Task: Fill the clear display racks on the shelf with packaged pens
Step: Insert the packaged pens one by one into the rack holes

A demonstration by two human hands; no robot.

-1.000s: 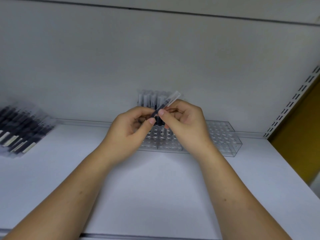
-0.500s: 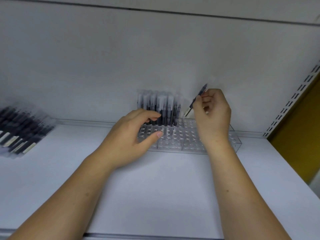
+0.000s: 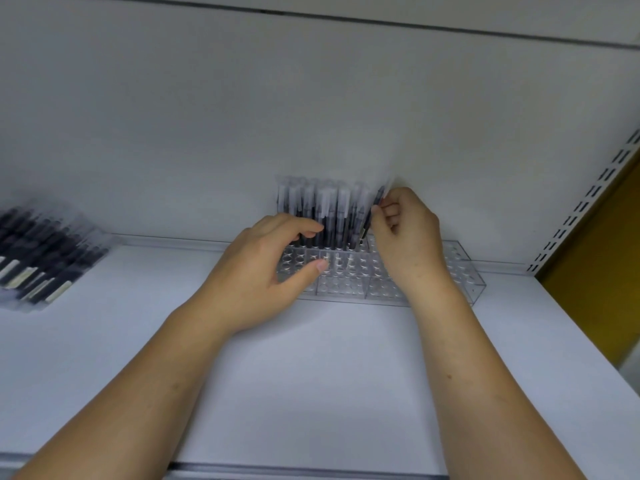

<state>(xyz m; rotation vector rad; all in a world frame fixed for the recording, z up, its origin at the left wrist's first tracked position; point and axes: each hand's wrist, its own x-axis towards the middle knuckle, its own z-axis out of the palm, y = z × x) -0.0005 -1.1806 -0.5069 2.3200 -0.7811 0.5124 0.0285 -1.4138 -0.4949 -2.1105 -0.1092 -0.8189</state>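
**Head view: right hand [image 3: 405, 237] pinches 1 pen, left hand [image 3: 263, 271] rests at the rack**

The right hand's thumb and fingertips are pressed together on a packaged pen [image 3: 366, 227], the other fingers curled in behind. This pen is tilted, top leaning right, with its lower tip down at the back row of the clear display rack [image 3: 464, 271], just beside the standing pens [image 3: 325, 209] (whether the tip is already in a hole is too blurred to tell).

The left hand is loosely spread and holds nothing. Its thumb lies stretched across the rack's holed top near the front-left corner, and its fingers curve toward the bases of the standing pens; contact with them cannot be told.

The rack sits on the white shelf [image 3: 311, 375] against the back panel [image 3: 311, 98]. A pile of packaged pens [image 3: 41, 258] lies flat, well apart to the left. A slotted upright [image 3: 588, 202] runs up the right side.
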